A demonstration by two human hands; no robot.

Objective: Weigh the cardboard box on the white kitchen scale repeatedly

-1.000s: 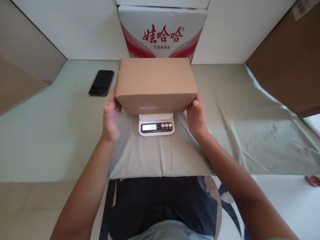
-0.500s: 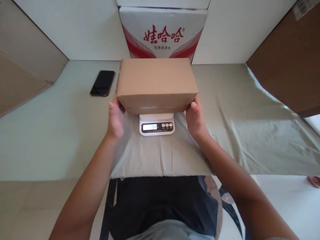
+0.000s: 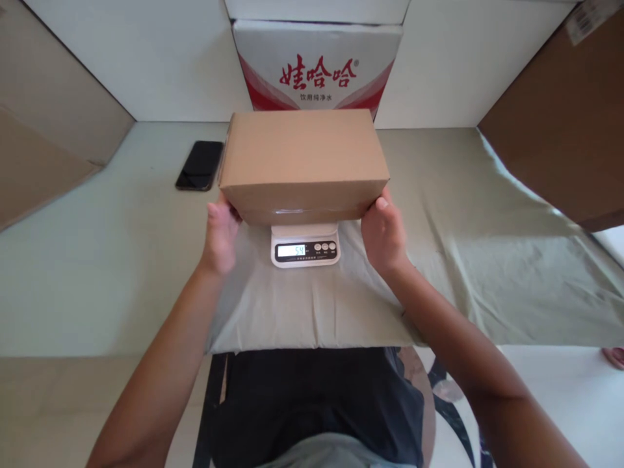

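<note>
A closed brown cardboard box [image 3: 305, 149] is held level between my two hands over a white digital scale [image 3: 305, 262]. My left hand [image 3: 221, 237] grips its near left lower corner, and its fingertips disappear under the box. At the near right lower corner, my right hand [image 3: 384, 231] grips with the thumb on the front side and other fingers partly hidden. The scale's lit display reads what looks like 54, and three buttons sit beside it. The box hides the scale's platform, so I cannot tell whether they touch.
A black phone [image 3: 199, 166] lies on the cloth-covered table [image 3: 121, 260], left of the box. Behind stands a white and red carton [image 3: 316, 49] with Chinese lettering. Large cardboard pieces rise at the left [image 3: 43, 123] and right [image 3: 560, 123].
The box looks slightly larger and a little raised, its left end shifted left toward the phone. Both hands keep their hold, and the display still appears to read 54.
</note>
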